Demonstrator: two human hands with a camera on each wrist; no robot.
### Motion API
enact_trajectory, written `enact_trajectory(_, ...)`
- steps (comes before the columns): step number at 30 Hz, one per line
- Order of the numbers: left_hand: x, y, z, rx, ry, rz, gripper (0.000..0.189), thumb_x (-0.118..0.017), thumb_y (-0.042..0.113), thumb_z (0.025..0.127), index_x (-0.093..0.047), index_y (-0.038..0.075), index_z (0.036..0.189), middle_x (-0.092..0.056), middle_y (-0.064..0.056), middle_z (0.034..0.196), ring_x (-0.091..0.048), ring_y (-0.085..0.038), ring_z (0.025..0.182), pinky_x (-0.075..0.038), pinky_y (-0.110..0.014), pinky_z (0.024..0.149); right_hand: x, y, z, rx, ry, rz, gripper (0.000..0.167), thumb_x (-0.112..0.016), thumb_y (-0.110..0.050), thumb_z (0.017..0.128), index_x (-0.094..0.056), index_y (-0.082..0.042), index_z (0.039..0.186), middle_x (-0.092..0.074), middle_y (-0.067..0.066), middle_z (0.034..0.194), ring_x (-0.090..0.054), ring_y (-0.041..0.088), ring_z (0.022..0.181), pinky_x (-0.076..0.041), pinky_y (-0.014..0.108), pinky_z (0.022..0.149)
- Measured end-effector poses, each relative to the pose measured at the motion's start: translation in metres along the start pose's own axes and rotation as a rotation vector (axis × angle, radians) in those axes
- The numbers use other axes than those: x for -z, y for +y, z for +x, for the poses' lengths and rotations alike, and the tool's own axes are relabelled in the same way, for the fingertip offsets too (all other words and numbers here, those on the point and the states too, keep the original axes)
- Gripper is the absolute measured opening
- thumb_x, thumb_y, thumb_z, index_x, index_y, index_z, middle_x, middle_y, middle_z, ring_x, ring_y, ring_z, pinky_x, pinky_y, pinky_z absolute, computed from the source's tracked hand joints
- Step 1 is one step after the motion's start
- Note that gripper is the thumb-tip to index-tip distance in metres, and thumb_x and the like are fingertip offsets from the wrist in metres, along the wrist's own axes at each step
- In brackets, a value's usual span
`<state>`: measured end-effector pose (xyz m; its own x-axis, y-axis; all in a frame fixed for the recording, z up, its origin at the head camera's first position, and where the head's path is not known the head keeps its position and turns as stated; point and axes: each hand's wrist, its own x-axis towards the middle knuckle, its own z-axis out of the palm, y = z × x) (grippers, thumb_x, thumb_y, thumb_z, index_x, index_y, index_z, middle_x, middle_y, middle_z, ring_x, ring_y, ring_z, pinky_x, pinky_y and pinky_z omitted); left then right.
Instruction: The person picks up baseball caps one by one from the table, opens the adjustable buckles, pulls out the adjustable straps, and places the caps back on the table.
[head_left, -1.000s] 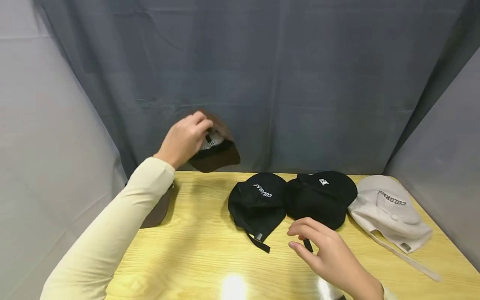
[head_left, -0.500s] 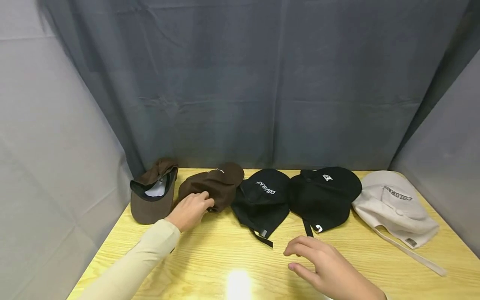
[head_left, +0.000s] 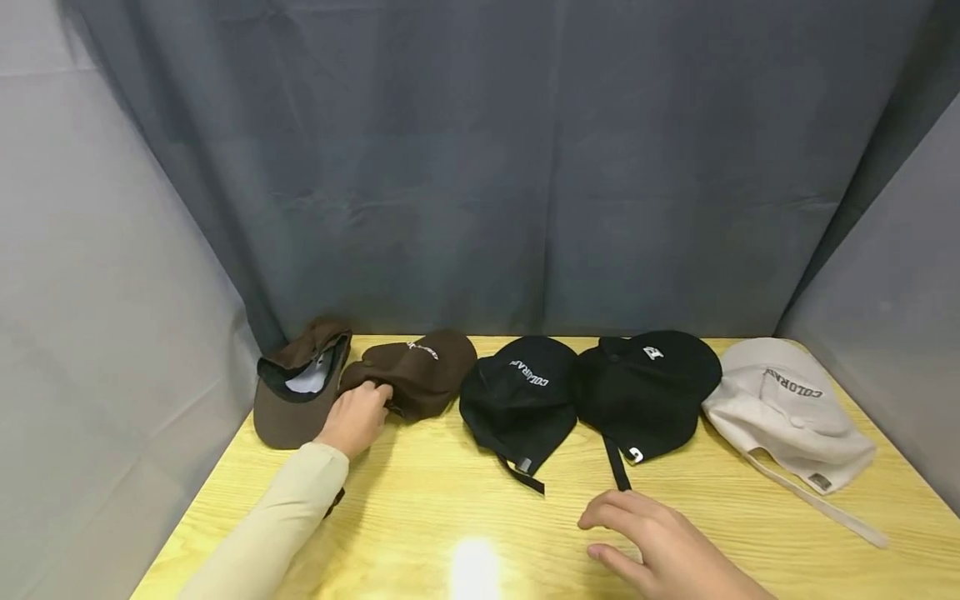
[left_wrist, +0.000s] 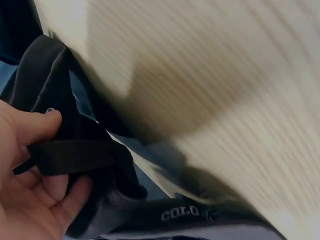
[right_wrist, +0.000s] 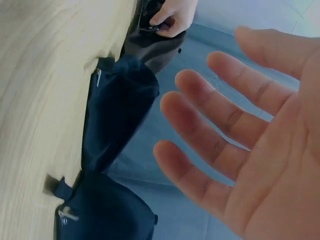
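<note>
My left hand (head_left: 356,417) is at the near-left edge of a brown cap (head_left: 431,375) with small white lettering, which lies on the table. In the left wrist view, the thumb and curled fingers of that hand (left_wrist: 32,150) grip the cap's back edge, by its dark strap (left_wrist: 80,157). Left of it is another brown cap (head_left: 288,417), its inside showing. My right hand (head_left: 667,546) hovers over the table's near side, holding nothing; its fingers look loosely bent and spread in the right wrist view. Nearest to it hangs the strap of a black cap (head_left: 645,400) with a white emblem.
A black cap (head_left: 517,387) with white lettering lies in the middle of the row. At the right end is a beige cap (head_left: 787,408) with a long strap. A grey curtain (head_left: 480,167) stands behind the wooden table (head_left: 420,525), with pale cloth walls at both sides.
My left hand has brought the brown cap down from the air onto the table, between the other brown cap and the black one, then shifted it slightly left. The right hand has barely moved.
</note>
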<state>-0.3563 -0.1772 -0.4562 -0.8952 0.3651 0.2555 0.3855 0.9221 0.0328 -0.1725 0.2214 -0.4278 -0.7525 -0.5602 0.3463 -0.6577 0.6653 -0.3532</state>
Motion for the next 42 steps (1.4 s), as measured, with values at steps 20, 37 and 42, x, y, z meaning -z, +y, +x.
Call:
enact_trajectory(20, -0.004, 0.008, -0.031, -0.200, -0.014, -0.122, 0.022, -0.081, 0.010, 0.078, -0.070, 0.013, 0.096, -0.062, -0.001, 0.088, -0.059, -0.017, 0.077, -0.052, -0.033, 0.071, 0.001, -0.004, 0.006, -0.051, -0.116, 0.003, 0.017, -0.070, -0.034, 0.092, -0.067, -0.030, 0.107, -0.062, -0.021, 0.107, -0.061, 0.004, 0.097, -0.056, 0.029, 0.082)
enact_trajectory(37, 0.038, -0.027, -0.059, 0.081, -0.130, -0.233, 0.008, -0.070, 0.016, 0.091, -0.073, 0.013, 0.098, -0.070, 0.001, 0.095, -0.064, -0.016, 0.086, -0.053, -0.038, 0.075, -0.004, 0.000, 0.008, -0.104, -0.208, 0.062, 0.018, -0.066, -0.040, 0.093, -0.067, -0.031, 0.108, -0.063, -0.019, 0.109, -0.060, 0.004, 0.098, -0.056, 0.029, 0.084)
enact_trajectory(42, 0.046, -0.050, -0.043, 0.155, 0.023, -0.242, 0.008, -0.065, 0.016, 0.093, -0.073, 0.014, 0.093, -0.071, -0.003, 0.090, -0.062, -0.015, 0.073, -0.052, -0.038, 0.066, -0.006, 0.003, 0.006, -0.080, -0.202, 0.066, 0.017, -0.067, -0.037, 0.093, -0.068, -0.028, 0.107, -0.063, -0.019, 0.107, -0.060, 0.004, 0.096, -0.056, 0.029, 0.082)
